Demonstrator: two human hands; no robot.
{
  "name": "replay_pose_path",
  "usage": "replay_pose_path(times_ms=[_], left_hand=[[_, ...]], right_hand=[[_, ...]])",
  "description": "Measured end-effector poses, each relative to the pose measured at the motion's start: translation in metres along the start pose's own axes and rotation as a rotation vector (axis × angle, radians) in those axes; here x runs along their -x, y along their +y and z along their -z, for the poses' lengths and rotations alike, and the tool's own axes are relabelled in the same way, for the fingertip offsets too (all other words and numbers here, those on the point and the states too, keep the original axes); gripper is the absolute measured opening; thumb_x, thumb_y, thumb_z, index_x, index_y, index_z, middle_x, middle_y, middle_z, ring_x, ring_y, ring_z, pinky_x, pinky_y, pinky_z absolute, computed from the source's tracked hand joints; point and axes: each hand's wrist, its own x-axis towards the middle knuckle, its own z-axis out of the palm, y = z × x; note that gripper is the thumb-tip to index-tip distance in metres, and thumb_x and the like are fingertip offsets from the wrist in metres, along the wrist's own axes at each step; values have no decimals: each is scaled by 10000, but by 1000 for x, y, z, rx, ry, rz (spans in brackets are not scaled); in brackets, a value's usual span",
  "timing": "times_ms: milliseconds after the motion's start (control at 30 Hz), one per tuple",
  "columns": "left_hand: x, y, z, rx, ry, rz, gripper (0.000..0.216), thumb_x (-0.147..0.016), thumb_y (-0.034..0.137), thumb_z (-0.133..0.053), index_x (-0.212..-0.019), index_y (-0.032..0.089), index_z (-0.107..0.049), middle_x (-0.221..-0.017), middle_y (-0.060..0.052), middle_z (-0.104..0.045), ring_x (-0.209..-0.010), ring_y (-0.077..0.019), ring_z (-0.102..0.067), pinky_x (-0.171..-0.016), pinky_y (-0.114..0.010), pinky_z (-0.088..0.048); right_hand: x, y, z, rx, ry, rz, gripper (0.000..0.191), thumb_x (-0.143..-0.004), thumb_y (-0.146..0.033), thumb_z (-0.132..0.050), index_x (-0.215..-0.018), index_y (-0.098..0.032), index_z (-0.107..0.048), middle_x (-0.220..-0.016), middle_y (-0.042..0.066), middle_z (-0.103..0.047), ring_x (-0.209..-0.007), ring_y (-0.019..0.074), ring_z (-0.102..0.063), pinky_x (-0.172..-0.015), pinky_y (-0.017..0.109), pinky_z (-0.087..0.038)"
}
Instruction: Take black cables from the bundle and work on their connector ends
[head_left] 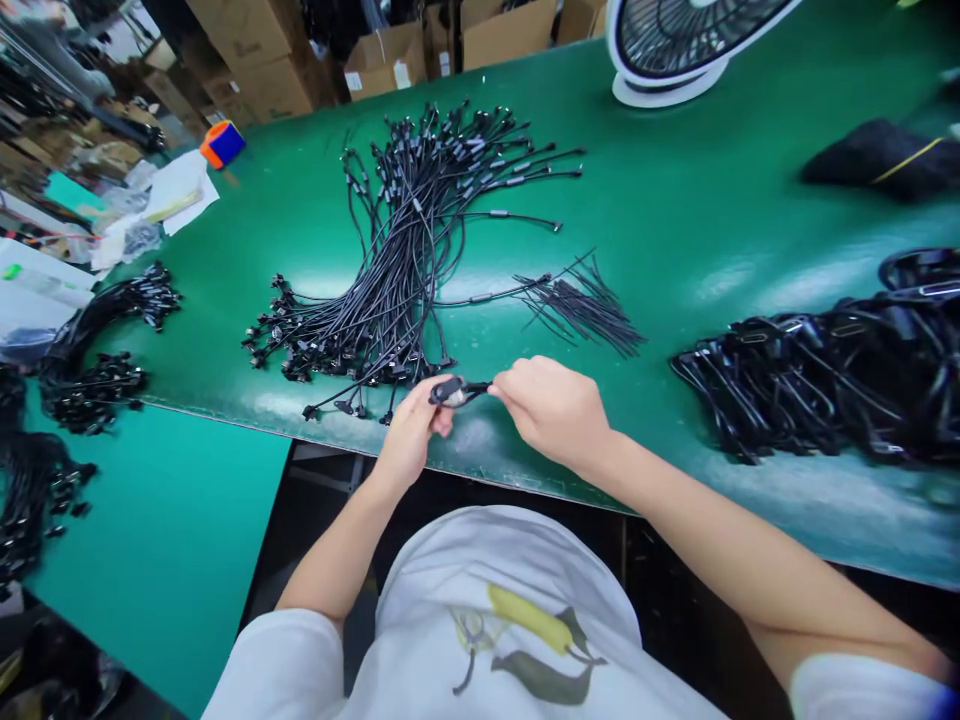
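Observation:
My left hand (pixel 411 428) is closed on a short black cable (pixel 450 392), pinching it near its connector end at the front edge of the green table. Fingers of my right hand (pixel 553 408) are pinched at the other side of the same cable, just right of the connector. What exactly lies between the right fingertips is partly hidden. Beyond the hands spreads a big pile of black cables (pixel 405 250) with connectors at both ends. A small heap of thin black ties (pixel 589 305) lies behind my right hand.
Folded black cables (pixel 810 380) lie in a row at the right. A white fan (pixel 675 80) stands at the back, and a black pouch (pixel 877 160) lies right of it. More cable bundles (pixel 97 340) are at the left. An orange and blue tape roll (pixel 223 145) sits at the back left.

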Motion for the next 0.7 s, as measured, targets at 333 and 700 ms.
replay_pose_path(times_ms=[333,700], left_hand=[[2,-2,5,-239,-206,-265,399,-835,384,-679,-1181,189,-637,-1125,-96,-673,-1038,-225,-627,-955,-387,-475],[18,-9,8,-445,-199,-832,222,-974,265,-443,-1047,228,-649,-1182,-82,-561,-1094,-180,-614,-926,-343,-531]], right_hand=[[6,-11,2,-503,-271,-193,346,-956,-312,-411,-658,-181,-528,-645,8,-523,-642,123,-437,-628,262,-308],[8,-20,5,-1521,-376,-1020,449,-732,-572,-675,-624,-189,-467,-509,-96,-232,-449,52,-132,-428,219,-138]])
